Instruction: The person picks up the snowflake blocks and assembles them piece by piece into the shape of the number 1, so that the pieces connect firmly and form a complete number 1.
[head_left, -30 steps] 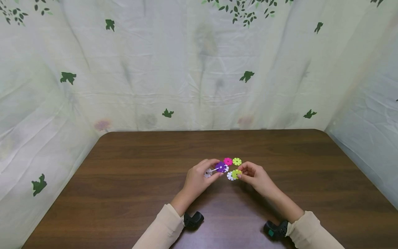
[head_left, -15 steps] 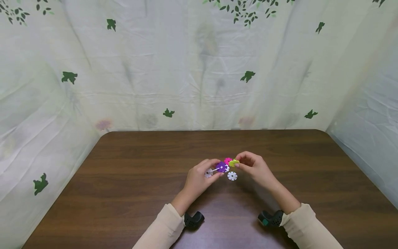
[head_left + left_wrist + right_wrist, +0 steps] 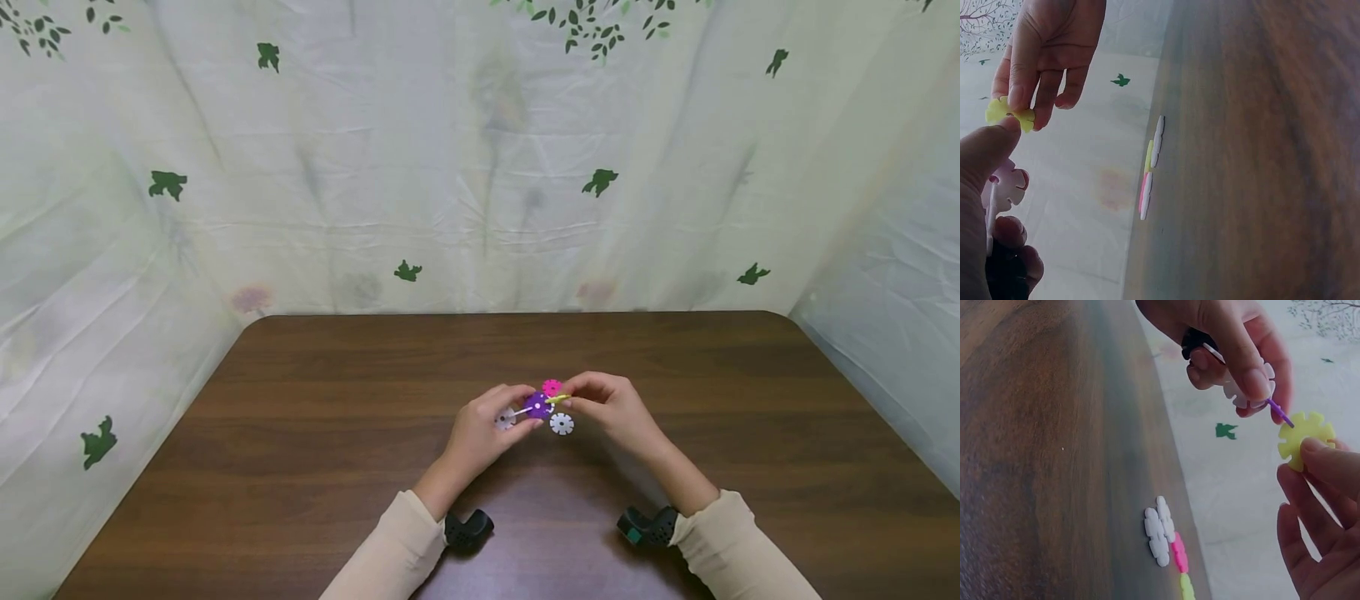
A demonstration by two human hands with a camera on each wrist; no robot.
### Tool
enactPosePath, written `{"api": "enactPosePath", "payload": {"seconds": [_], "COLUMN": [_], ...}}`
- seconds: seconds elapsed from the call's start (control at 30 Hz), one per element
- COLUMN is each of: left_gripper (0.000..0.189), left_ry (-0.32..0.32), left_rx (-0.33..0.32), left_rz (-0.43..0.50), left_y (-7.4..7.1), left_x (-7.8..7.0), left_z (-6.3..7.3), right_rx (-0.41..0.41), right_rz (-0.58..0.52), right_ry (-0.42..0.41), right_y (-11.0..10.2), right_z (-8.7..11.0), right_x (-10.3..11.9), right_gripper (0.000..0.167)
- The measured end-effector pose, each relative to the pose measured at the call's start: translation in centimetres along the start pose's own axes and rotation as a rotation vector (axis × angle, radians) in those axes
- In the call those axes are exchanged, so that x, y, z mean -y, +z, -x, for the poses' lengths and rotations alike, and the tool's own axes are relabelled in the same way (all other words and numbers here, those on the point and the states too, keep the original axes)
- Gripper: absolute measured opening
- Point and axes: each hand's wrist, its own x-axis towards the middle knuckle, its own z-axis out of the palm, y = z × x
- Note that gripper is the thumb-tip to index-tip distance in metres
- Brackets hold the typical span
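Observation:
In the head view my left hand [image 3: 483, 427] grips a small build of notched plastic connector discs by its edges. It includes a purple disc [image 3: 537, 406] and a white disc [image 3: 505, 418], with another white disc edge-on between them. My right hand [image 3: 611, 402] pinches a yellow-green notched disc [image 3: 1300, 437] between thumb and fingers. In the right wrist view that disc stands at an angle to the purple disc [image 3: 1280, 412], their edges meeting; whether the slots are engaged I cannot tell. My left thumb partly covers the build in the left wrist view.
On the brown wooden table [image 3: 360, 467] lie a loose white disc [image 3: 561, 424] and a pink disc [image 3: 551, 387]. Another white disc [image 3: 1165, 515] and a yellow-green disc [image 3: 1187, 587] lie beside them. A patterned cloth [image 3: 420, 167] hangs behind the table.
My right hand has lifted the yellow-green disc off the loose white disc, carried it away and left to the purple disc, and turned it edge-on. The left hand has barely moved.

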Motion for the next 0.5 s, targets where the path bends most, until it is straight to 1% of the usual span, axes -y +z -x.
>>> {"api": "enactPosePath", "payload": {"seconds": [0.13,0.27,0.5], "left_gripper": [0.034,0.035,0.035], "left_ry": [0.01,0.014,0.006], "left_rx": [0.016,0.026,0.064], "left_rz": [0.031,0.04,0.094], "left_y": [0.0,0.1,0.1], "left_x": [0.1,0.2,0.3], "left_z": [0.0,0.1,0.3], "right_rx": [0.0,0.022,0.056], "right_rz": [0.002,0.0,-0.006], "right_ry": [-0.006,-0.026,-0.029], "right_y": [-0.1,-0.4,-1.0], "right_z": [0.1,0.1,0.1], "right_x": [0.0,-0.5,-3.1], "right_gripper": [0.009,0.007,0.008]}}
